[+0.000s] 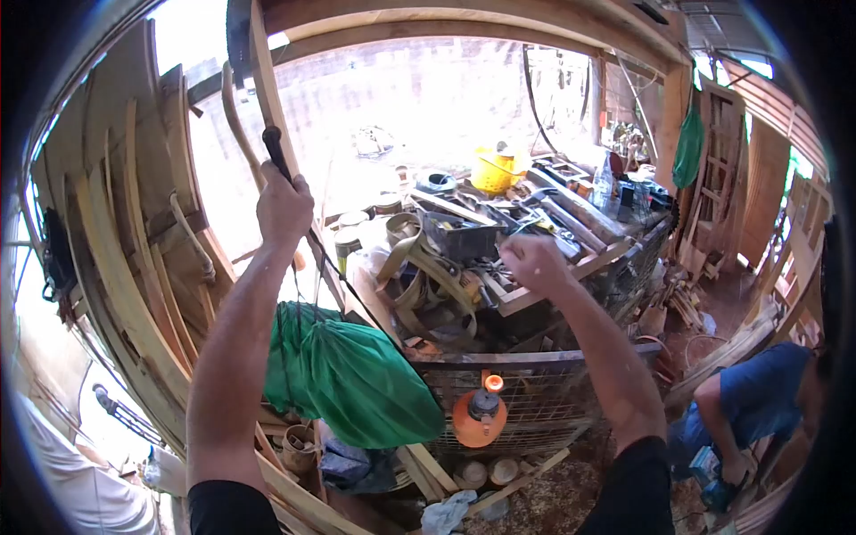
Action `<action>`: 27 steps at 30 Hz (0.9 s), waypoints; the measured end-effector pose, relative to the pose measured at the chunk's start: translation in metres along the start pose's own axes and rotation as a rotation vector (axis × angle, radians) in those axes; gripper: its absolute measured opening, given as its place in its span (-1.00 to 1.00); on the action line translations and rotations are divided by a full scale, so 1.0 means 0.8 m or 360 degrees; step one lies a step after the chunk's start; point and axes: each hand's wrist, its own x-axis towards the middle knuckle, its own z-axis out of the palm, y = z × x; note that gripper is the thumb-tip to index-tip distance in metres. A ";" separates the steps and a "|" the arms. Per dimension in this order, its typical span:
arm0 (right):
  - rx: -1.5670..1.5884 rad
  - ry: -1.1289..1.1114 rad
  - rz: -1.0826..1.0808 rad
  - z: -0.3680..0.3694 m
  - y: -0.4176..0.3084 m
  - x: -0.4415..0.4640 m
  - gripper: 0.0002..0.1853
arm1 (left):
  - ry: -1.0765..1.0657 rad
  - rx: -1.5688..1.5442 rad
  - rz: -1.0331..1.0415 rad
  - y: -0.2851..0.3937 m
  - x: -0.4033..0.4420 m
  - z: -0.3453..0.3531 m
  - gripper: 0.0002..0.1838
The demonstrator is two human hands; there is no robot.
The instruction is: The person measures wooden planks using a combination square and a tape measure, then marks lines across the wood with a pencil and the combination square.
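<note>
My left hand [285, 212] is raised beside the wooden post, its fingers wrapped round a black handle [278, 152]. What the handle belongs to is unclear; a thin dark line runs down from below the hand. Beneath that arm hangs a green drawstring bag [357, 379]. Over the front edge of the cluttered bench, my right hand [538, 265] is curled into a fist; its contents, if any, are hidden. Near it are a dark tray [459, 234] and a loose webbing strap [410, 259].
A yellow basket [495, 171] and several tools crowd the bench. An orange round container [479, 419] hangs at the wire mesh front. Long boards [134, 259] lean at left. At lower right, a person in blue [758, 392] holds a teal power tool [711, 477].
</note>
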 end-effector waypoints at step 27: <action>-0.0584 0.0103 0.0289 0.066 -0.031 0.186 -0.62 | 0.0079 -0.0108 0.0082 -0.011 -0.007 0.020 -0.68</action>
